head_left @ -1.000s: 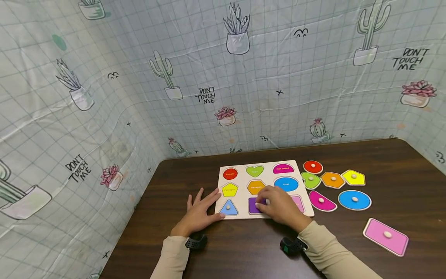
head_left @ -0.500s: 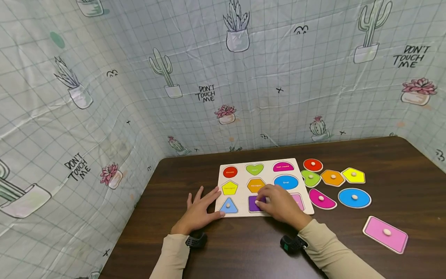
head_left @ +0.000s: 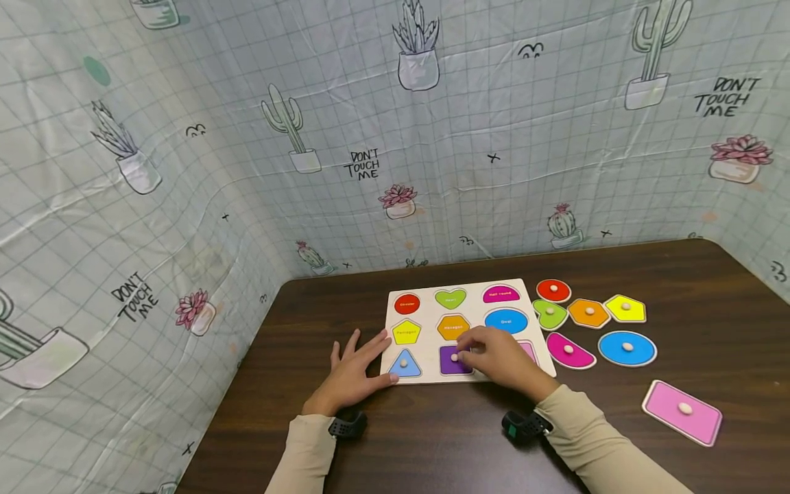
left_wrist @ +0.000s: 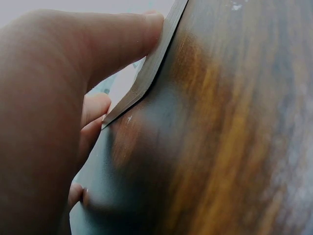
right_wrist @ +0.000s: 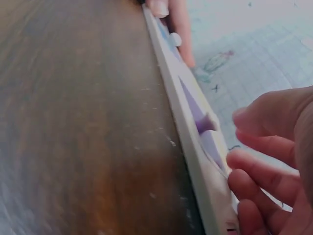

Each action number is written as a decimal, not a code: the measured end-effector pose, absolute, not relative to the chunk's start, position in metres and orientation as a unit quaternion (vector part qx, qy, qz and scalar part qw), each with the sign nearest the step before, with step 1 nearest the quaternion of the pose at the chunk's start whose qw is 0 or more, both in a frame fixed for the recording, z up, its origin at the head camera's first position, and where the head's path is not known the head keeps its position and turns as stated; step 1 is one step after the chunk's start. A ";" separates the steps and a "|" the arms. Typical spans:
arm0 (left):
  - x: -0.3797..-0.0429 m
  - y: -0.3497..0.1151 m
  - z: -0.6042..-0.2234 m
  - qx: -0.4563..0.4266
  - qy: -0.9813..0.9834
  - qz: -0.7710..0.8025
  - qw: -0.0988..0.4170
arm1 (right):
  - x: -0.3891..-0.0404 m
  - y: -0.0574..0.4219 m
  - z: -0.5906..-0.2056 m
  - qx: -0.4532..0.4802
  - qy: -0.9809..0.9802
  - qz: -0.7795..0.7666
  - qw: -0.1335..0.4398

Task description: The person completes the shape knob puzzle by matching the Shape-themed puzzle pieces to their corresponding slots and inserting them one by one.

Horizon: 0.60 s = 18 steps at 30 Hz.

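Observation:
A pale wooden shape puzzle board (head_left: 428,315) with coloured, labelled recesses lies on the table. My left hand (head_left: 352,377) rests at its left side, fingers spread along the edge and thumb at the front-left corner, as the left wrist view also shows. Close by the thumb sits the blue triangle piece (head_left: 404,370), set in its recess. The purple square piece (head_left: 449,368) lies in the front middle recess. Just right of its white knob (right_wrist: 209,122) is my right hand (head_left: 501,358), its fingers loosely bent, apart from the knob and holding nothing. This hand partly covers the pink rectangle recess.
Right of the board lie loose knobbed pieces: a red circle (head_left: 553,291), green heart (head_left: 551,315), orange hexagon (head_left: 588,314), yellow pentagon (head_left: 625,310), magenta half round (head_left: 570,352), blue oval (head_left: 627,350) and pink rectangle (head_left: 681,413). A printed cloth (head_left: 457,206) hangs behind the table.
My right hand has let go of the purple square's knob and drawn back slightly to the right. The left hand has stayed at the board's edge.

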State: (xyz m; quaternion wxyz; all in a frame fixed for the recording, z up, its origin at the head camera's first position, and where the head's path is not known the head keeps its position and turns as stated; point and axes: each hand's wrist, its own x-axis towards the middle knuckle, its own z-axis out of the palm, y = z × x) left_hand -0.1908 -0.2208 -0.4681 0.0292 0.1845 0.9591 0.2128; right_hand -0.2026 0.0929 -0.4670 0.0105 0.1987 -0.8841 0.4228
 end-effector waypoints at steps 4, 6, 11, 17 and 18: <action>-0.191 -0.220 -0.469 0.180 0.961 0.210 0.034 | -0.201 0.100 -0.465 0.192 -0.868 0.457 0.000; -0.191 -0.220 -0.469 0.179 0.960 0.211 0.032 | -0.200 0.105 -0.463 0.200 -0.864 0.463 0.003; -0.191 -0.219 -0.470 0.178 0.960 0.214 0.029 | -0.196 0.121 -0.459 0.215 -0.861 0.461 0.019; -0.191 -0.220 -0.470 0.174 0.962 0.210 0.030 | -0.188 0.140 -0.455 0.218 -0.863 0.454 0.045; -0.191 -0.220 -0.470 0.174 0.962 0.210 0.031 | -0.187 0.143 -0.456 0.217 -0.864 0.451 0.049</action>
